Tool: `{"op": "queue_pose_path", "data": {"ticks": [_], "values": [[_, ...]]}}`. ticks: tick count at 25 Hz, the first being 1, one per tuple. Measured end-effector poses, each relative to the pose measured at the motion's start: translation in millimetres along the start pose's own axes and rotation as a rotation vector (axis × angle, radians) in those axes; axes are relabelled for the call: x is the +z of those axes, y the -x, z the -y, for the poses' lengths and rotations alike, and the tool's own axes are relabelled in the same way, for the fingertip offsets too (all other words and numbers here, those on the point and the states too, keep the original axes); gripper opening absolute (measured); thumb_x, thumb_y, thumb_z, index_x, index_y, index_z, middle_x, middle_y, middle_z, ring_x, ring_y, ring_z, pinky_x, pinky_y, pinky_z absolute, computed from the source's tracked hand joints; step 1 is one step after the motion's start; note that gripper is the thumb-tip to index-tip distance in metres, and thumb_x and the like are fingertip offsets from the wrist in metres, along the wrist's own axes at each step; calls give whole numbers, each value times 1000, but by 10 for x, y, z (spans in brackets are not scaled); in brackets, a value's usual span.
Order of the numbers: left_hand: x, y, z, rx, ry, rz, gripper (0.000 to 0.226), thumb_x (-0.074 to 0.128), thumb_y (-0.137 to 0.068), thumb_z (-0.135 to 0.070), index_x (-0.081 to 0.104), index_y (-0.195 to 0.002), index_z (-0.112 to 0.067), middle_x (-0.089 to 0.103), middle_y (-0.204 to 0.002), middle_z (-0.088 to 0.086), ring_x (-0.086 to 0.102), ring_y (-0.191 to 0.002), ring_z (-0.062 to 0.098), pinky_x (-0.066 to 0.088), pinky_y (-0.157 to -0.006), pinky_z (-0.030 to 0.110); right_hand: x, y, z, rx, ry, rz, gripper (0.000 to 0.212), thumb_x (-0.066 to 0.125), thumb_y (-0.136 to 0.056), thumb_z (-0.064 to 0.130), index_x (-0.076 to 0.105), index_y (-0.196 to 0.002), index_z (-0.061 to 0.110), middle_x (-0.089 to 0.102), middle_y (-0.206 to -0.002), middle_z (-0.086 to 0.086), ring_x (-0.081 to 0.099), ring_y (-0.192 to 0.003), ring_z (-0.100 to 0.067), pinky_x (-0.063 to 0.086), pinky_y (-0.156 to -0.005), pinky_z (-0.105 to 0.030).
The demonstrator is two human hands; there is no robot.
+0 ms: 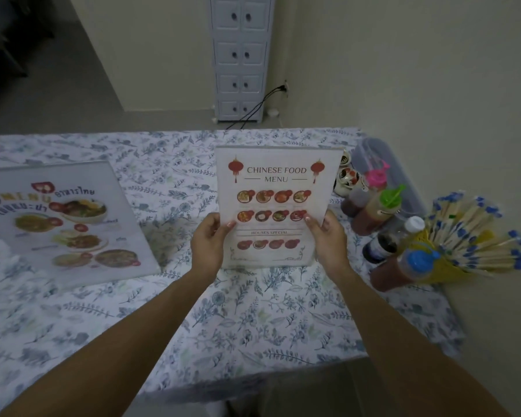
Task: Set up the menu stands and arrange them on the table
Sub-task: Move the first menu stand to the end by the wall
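Note:
A clear acrylic stand with a "Chinese Food Menu" sheet [275,188] stands upright near the middle of the table, its bottom edge at the cloth. My left hand [209,242] grips its left edge and my right hand [328,239] grips its right edge, thumbs on the front. A second stand with a Thai food menu [63,224] leans back at the left of the table, apart from both hands.
The table [253,320] has a blue floral cloth. At its right edge stand several sauce bottles [376,212], small patterned jars [348,179], a clear plastic container [382,164] and a yellow holder of chopsticks [469,236]. A white drawer cabinet [240,55] stands by the wall behind.

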State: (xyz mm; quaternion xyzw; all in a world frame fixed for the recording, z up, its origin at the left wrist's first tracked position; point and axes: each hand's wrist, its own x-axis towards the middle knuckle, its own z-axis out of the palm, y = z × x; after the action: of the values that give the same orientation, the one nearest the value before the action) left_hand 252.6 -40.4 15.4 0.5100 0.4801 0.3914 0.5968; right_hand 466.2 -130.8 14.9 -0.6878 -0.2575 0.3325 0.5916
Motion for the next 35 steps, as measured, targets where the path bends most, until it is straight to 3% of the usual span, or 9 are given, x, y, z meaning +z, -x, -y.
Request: {"op": "queue_pose_path", "data": {"ticks": [6, 12, 15, 17, 19, 23, 26, 32, 35], "values": [[-81, -371, -520, 52, -46, -14, 5, 65, -87, -25, 66, -83, -27, 73, -92, -3, 69, -86, 17, 56, -74, 36, 192, -309, 483, -25, 29, 26, 23, 63, -90, 21, 62, -111, 12, 72, -109, -7, 70, -97, -20, 58, -85, -43], [351, -1100, -1151, 102, -54, -24, 4, 64, -88, -21, 63, -85, -18, 72, -97, 5, 68, -89, 22, 55, -79, 38, 115, -1151, 1195, -103, 95, 61, 32, 62, -91, 21, 59, -118, 4, 69, -107, -7, 68, -100, -27, 57, -83, -40], [789, -1545, -1390, 108, -7, -9, 11, 65, -87, -19, 60, -79, -21, 72, -94, 1, 68, -83, 15, 55, -74, 33, -100, -1777, 1459, -140, 162, 67, 31, 63, -90, 26, 61, -117, 9, 70, -110, -7, 68, -92, -21, 58, -78, -35], [1136, -1859, -1478, 98, 20, -13, 13, 66, -87, -17, 59, -76, -22, 71, -93, 0, 68, -82, 15, 55, -73, 31, -278, -2236, 1576, -155, 209, 70, 27, 64, -90, 28, 61, -113, 13, 69, -102, -2, 66, -79, -9, 55, -64, -23], [1530, -2208, -1499, 75, 49, -19, 15, 66, -87, -16, 58, -75, -21, 71, -97, 4, 67, -83, 18, 55, -76, 34, -466, -2733, 1631, -160, 238, 63, 24, 64, -89, 29, 62, -110, 17, 67, -96, 1, 64, -76, -7, 53, -63, -23], [2222, -2765, -1305, 32, 39, -64, 14, 66, -87, -18, 59, -76, -23, 72, -102, 10, 67, -85, 25, 55, -81, 41, -772, -3544, 1491, -148, 258, 37, 22, 65, -89, 27, 63, -108, 17, 67, -90, 3, 63, -75, -5, 51, -60, -18], [2570, -2970, -1037, -20, 34, -102, 10, 68, -85, -21, 62, -77, -25, 73, -106, 12, 68, -96, 33, 55, -88, 49, -952, -3907, 1240, -117, 238, 33, 18, 65, -89, 25, 62, -105, 18, 67, -87, 7, 64, -75, -4, 52, -57, -16], [2851, -3091, -603, -105, -3, -117, 11, 69, -84, -21, 62, -89, -14, 73, -108, 14, 68, -99, 34, 54, -90, 56, -1141, -4205, 760, -42, 290, 30, 19, 65, -89, 26, 62, -105, 16, 67, -88, 1, 65, -76, -12, 52, -62, -22], [2891, -3108, -539, -105, -3, -97, 11, 69, -84, -20, 63, -90, -12, 73, -107, 15, 69, -97, 34, 55, -88, 56, -1164, -4255, 651, -33, 295, 31, 19, 64, -90, 26, 62, -105, 16, 67, -88, 2, 63, -74, -6, 48, -55, -14]]}}
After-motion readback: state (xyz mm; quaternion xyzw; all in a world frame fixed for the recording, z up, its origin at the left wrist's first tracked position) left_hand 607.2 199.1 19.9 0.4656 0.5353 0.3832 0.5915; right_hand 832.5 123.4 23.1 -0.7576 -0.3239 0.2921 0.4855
